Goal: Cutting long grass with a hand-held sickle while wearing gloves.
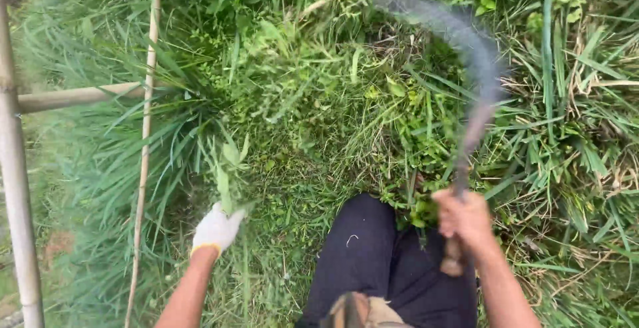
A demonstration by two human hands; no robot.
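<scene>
My left hand (216, 228) wears a white glove and grips a small bunch of cut green grass blades (227, 171) that stick up from the fist. My right hand (462, 218), bare, is closed around the wooden handle of a curved sickle (476, 68). The dark blade arcs up and to the left over the grass and is blurred by motion. My legs in black trousers (373, 261) stand between the two hands. Thick green grass and weeds (319, 88) cover the ground in front of me.
A bamboo frame stands at the left: an upright pole (16, 188), a horizontal pole (80, 96) and a thin slanted cane (143, 148). Drier yellowish blades (592, 155) lie among the tall grass at the right.
</scene>
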